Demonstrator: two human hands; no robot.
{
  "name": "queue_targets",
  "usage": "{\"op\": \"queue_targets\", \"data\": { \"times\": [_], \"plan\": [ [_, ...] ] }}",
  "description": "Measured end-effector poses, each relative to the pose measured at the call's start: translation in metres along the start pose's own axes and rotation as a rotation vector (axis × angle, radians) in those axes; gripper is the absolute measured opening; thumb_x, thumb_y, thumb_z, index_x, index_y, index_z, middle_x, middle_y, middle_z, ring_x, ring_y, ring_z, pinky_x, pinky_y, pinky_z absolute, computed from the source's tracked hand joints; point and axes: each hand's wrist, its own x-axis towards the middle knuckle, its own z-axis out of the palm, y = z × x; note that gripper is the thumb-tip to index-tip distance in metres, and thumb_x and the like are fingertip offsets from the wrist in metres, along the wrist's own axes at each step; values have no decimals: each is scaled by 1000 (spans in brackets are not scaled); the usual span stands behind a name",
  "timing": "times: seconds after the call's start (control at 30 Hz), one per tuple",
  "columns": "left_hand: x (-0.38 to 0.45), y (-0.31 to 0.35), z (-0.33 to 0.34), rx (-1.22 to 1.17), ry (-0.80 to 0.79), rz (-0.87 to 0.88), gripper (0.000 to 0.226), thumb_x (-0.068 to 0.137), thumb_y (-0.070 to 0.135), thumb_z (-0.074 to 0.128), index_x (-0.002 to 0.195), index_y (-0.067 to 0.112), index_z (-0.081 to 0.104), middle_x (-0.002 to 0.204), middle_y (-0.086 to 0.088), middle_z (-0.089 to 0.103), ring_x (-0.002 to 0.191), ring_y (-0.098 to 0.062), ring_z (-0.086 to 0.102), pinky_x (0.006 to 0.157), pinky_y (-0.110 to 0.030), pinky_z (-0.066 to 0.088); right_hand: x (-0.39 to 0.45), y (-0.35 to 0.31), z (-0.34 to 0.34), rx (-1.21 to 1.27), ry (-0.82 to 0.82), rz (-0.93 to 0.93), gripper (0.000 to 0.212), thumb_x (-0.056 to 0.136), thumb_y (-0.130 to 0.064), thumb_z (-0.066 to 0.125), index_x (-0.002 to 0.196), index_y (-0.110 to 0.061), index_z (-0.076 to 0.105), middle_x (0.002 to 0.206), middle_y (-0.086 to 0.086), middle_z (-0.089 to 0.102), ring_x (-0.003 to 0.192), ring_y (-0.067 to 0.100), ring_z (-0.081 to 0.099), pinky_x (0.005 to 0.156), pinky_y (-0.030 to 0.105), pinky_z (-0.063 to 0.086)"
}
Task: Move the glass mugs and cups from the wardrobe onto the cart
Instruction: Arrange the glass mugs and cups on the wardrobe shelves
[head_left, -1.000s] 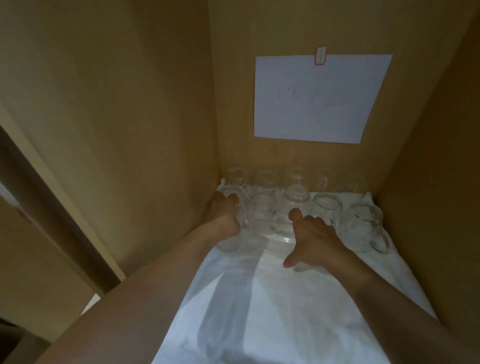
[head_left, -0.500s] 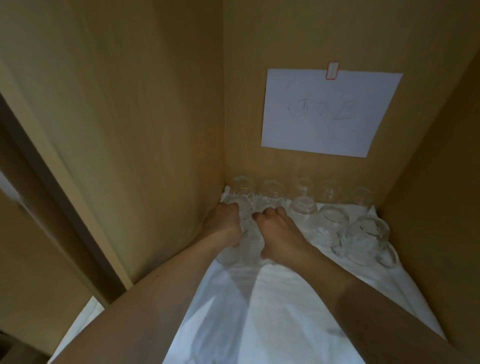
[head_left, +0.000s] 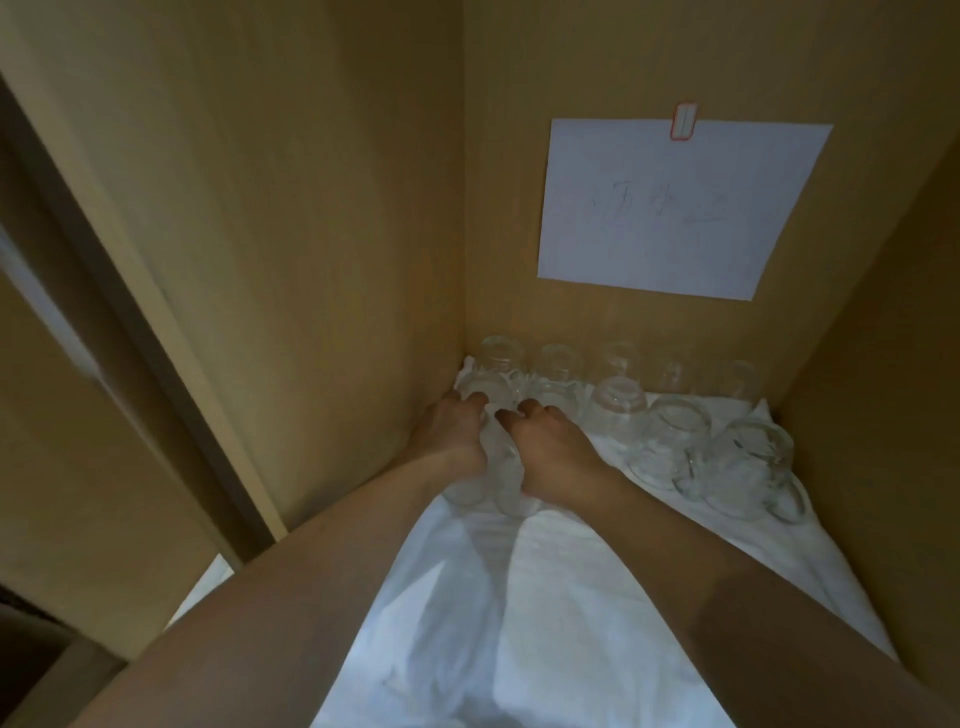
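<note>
step: lifting glass mugs (head_left: 488, 467) at shelf's back-left corner | left hand (head_left: 452, 431), right hand (head_left: 550, 452): our fingers curl round them | glass: slippery, fragile; we grip the bodies

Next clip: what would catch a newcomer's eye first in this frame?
Two bare forearms reach into a wooden wardrobe, the left hand and right hand side by side on glasses in the back left corner. More clear glasses run along the back wall to the right, ending in a handled mug, all on a white cloth. Above them a white paper with faint handwriting hangs on the back wall.
</note>
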Motion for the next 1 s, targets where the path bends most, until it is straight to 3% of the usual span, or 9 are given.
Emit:
{"op": "queue_targets", "data": {
  "times": [0.13,0.23,0.33,0.43,0.57,0.77,1.0],
  "plan": [
    [-16,-1,-9,49,61,22,97,73,33,85,155,24,32,150,-11,36,133,-32,44,102,-42,48,-6,-1,2,10,6,-9,98,78,-13,76,157,-20,20,152,14,32,136,37,36,100,45,48],
    [-28,3,-12,52,99,22,94,77,36,81,155,25,31,148,-9,40,131,-31,45,103,-42,46,-13,3,4,69,-10,-3,114,76,-22,81,160,-26,5,165,11,9,149,36,15,114,47,36],
    [-43,7,-14,54,137,-8,89,77,35,80,153,25,34,142,-6,44,128,-30,47,102,-40,45,-24,6,5,109,-4,4,120,74,-33,84,160,-30,0,167,8,-7,152,37,4,118,49,28],
    [-60,12,-10,15,197,14,79,81,28,77,150,20,40,139,-7,50,130,-28,46,105,-35,40,-34,7,7,129,58,-27,115,76,-36,82,159,-32,3,167,8,-6,152,37,3,119,50,24],
    [-90,13,0,-27,238,-12,80,79,27,79,150,19,43,144,-10,49,133,-30,45,110,-37,38,-44,1,14,140,118,-81,106,78,-32,80,157,-33,10,166,9,-7,152,36,0,119,52,19],
    [-129,10,19,19,222,-104,79,78,30,78,149,20,42,142,-10,49,130,-31,48,107,-35,39,-68,-9,25,128,105,-123,108,79,-44,78,159,-33,6,166,9,-6,152,37,-2,120,53,17],
    [-166,4,17,71,226,-54,70,82,36,75,144,23,45,132,-3,55,126,-26,48,103,-38,41,-103,-32,22,98,188,-82,104,79,-44,76,158,-31,10,166,9,0,152,37,0,118,53,19]
  ]
}}
